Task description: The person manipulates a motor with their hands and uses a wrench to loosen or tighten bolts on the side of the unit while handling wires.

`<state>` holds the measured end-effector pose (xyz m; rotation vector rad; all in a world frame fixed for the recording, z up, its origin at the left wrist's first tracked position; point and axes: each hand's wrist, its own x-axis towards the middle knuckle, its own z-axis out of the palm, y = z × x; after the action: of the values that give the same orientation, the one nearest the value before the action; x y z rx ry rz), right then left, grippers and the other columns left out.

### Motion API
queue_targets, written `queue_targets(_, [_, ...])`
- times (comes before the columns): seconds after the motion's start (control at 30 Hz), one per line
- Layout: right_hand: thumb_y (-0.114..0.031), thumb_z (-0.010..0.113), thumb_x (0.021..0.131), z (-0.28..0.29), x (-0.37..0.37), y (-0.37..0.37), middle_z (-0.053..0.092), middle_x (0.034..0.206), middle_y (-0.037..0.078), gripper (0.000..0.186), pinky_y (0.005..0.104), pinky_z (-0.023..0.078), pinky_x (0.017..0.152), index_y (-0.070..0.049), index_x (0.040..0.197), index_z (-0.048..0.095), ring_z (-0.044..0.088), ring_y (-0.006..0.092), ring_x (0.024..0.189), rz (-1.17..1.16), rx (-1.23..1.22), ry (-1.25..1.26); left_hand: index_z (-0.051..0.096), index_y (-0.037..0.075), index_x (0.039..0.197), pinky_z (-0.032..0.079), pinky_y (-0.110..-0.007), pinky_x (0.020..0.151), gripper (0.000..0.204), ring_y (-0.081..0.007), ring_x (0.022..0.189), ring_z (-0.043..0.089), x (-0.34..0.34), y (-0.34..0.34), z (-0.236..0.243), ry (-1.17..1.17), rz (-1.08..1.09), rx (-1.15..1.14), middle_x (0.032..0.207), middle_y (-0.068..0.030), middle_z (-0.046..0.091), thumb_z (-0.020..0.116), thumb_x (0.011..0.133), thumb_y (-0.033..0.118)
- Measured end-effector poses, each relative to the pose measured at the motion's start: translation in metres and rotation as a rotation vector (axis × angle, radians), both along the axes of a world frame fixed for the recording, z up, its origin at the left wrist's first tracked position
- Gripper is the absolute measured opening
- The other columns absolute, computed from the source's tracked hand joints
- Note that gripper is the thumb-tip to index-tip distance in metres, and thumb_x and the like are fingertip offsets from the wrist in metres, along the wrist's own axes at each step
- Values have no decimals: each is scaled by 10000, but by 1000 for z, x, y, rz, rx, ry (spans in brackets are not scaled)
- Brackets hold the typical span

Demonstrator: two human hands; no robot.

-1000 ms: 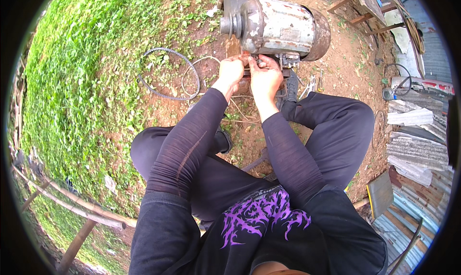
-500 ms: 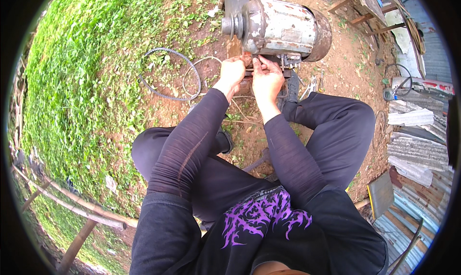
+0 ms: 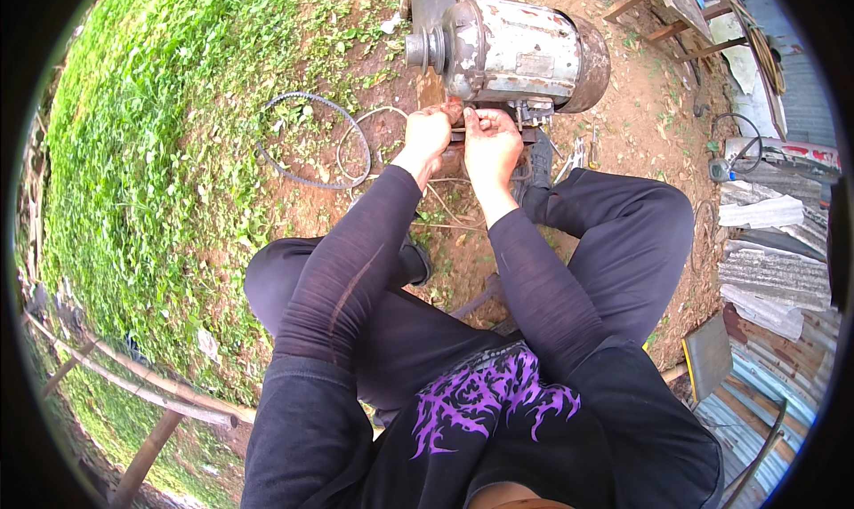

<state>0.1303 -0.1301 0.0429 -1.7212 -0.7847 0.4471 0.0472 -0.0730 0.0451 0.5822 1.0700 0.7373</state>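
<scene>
In front of me lies an electric motor (image 3: 525, 51) with worn white paint, rust patches and a grooved pulley (image 3: 425, 48) on its left end. Both hands work side by side at the motor's near lower edge, by its mount. My left hand (image 3: 429, 136) is closed, its fingers reaching under the motor's left part; what they grip is hidden. My right hand (image 3: 492, 144) pinches with thumb and forefinger at something too small to make out. Just right of it, a terminal block (image 3: 534, 111) sticks out of the motor's near side.
A black V-belt (image 3: 366, 153) lies in a loop on the grass at left, beside a pale cable (image 3: 340, 158). Several slim metal tools (image 3: 574, 158) lie on the soil near my right shoe (image 3: 538, 162). Corrugated roofing sheets (image 3: 769, 273) are stacked at far right, below a wooden bench (image 3: 685, 11).
My right hand's fingers have curled in more and shifted slightly left. My left hand keeps its place at the mount. The whole view has moved very slightly.
</scene>
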Motion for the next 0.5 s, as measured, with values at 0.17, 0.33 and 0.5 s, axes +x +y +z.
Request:
queue_targets(0.17, [-102,724,831,9,-1,0,580,653,28,130,276,433,525,3,899,691,518,102,537,4,18,-74,631,-57,1157,495,-318,805,292,-185,943,628,0,-1,5,27,3,-11,1085,-131,676,617,884,47])
queue_targets(0.33, [-121,738,823,6,0,2,572,651,25,173,276,425,526,8,931,696,507,102,537,-18,-100,-73,642,-65,1122,490,-316,828,263,-189,952,625,1,-1,-2,-11,7,41,1061,-140,679,610,881,35])
queue_targets(0.5, [-129,725,852,4,-7,4,571,648,0,253,245,397,496,17,1054,684,472,59,538,-63,-19,-165,641,-62,1118,483,-320,848,259,-194,969,620,-1,0,-2,-33,5,39,1071,-144,671,600,877,25])
